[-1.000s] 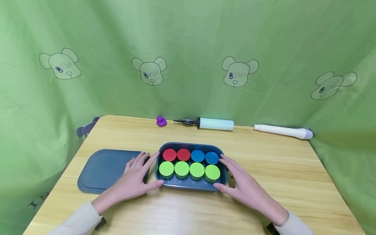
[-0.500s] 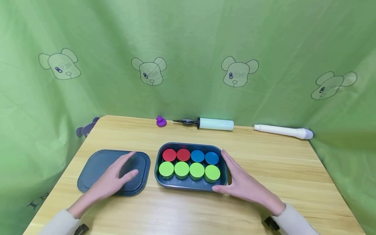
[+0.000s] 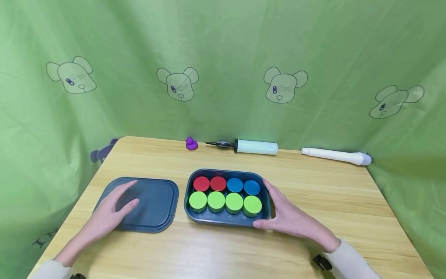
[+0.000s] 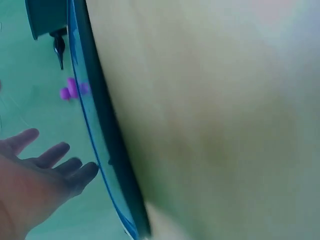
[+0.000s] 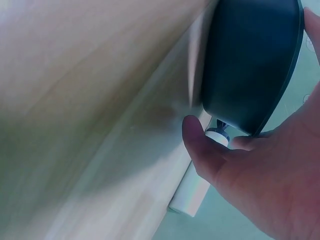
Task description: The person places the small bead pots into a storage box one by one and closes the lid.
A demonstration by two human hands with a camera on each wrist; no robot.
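My left hand (image 3: 107, 215) hovers at or over the left part of a dark blue lid (image 3: 153, 201), fingers extended and thumb apart; contact cannot be made out. In the left wrist view those fingers (image 4: 52, 155) show beside the lid's rim (image 4: 112, 145). Right of the lid stands a dark blue oblong box (image 3: 216, 221) with rounded corners. Two red-topped (image 3: 201, 184), two blue-topped (image 3: 235, 185) and several lime-topped round pieces (image 3: 216, 202) sit in it. My right hand (image 3: 290, 217) spans the box's right end, thumb at the front corner and forefinger at the back, loosely spread.
Along the table's (image 3: 209, 255) back edge lie a purple rubber duck (image 3: 191, 144), a hand pump (image 3: 256, 147) with a black nozzle end, and a white microphone-shaped stick (image 3: 336, 155). A green curtain (image 3: 230, 46) hangs directly behind and at both sides.
My left hand has left the box's left end and moved left across the lid to its far side. The right hand stays at the box's right end; box and lid have not moved.
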